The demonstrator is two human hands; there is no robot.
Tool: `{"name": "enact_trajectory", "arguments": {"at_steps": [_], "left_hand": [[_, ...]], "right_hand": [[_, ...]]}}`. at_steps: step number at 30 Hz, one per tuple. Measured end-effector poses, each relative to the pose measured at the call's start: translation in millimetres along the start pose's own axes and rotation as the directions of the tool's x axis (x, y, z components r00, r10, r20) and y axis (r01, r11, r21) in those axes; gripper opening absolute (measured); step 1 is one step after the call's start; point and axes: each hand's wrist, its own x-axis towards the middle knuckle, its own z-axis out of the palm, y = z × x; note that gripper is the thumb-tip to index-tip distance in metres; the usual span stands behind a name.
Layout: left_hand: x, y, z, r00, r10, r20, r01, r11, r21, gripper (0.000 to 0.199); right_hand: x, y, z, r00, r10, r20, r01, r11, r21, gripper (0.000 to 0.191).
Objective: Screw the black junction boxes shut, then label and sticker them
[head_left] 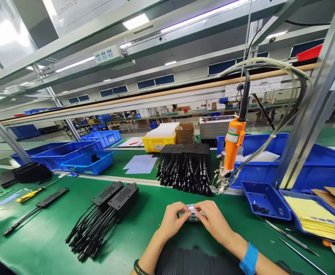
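Observation:
My left hand (171,220) and my right hand (216,220) meet at the front middle of the green bench, fingers bent inward. Pinched between both sets of fingertips is a small clear sheet with pale rectangles (194,217), which looks like a strip of labels; the fingers cover part of it. Below my hands lie several flat black plastic boxes (196,263), partly cut off by the frame. To the left, two stacks of slotted black boxes with cables (124,196) rest on the bench. Beyond my hands stands a larger group of cabled black boxes (184,168).
An orange electric screwdriver (232,143) hangs at right of centre. Blue bins (266,200) and a tray of yellow sheets (313,217) stand right, with tweezers (296,238) nearby. A single cabled box (52,197) and a yellow-handled tool (30,195) lie left.

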Motion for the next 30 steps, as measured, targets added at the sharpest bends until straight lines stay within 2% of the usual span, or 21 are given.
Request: {"name": "enact_trajectory", "arguments": {"at_steps": [7,12,16,22,26,30], "left_hand": [[-3.1,-11.5,9.0,0.981,-0.192,-0.001,0.188,0.961,-0.204,0.028],[-0.6,-20.8,16.3,0.960,-0.280,0.024,0.270,0.892,-0.362,0.036],[-0.3,-27.0,19.2,0.942,-0.333,0.033,0.315,0.848,-0.427,0.041],[-0.8,-25.6,18.7,0.940,-0.339,0.050,0.315,0.800,-0.511,0.047],[-2.1,-20.4,17.9,0.946,-0.296,0.135,0.316,0.737,-0.597,0.048],[-5.1,-21.0,20.3,0.945,-0.275,0.176,0.320,0.683,-0.657,0.061]], "right_hand": [[-1.0,17.0,20.2,0.996,-0.052,-0.076,0.050,0.998,-0.028,0.012],[2.5,18.9,19.0,0.977,-0.177,-0.120,0.168,0.982,-0.084,0.026],[3.8,7.9,17.0,0.962,-0.249,-0.113,0.244,0.968,-0.058,0.033],[9.0,-6.2,24.7,0.979,-0.095,-0.182,0.095,0.995,-0.004,0.016],[13.5,-1.5,32.6,0.975,-0.103,-0.197,0.096,0.994,-0.041,0.022],[14.0,4.3,37.4,0.966,-0.157,-0.207,0.142,0.986,-0.087,0.025]]}}
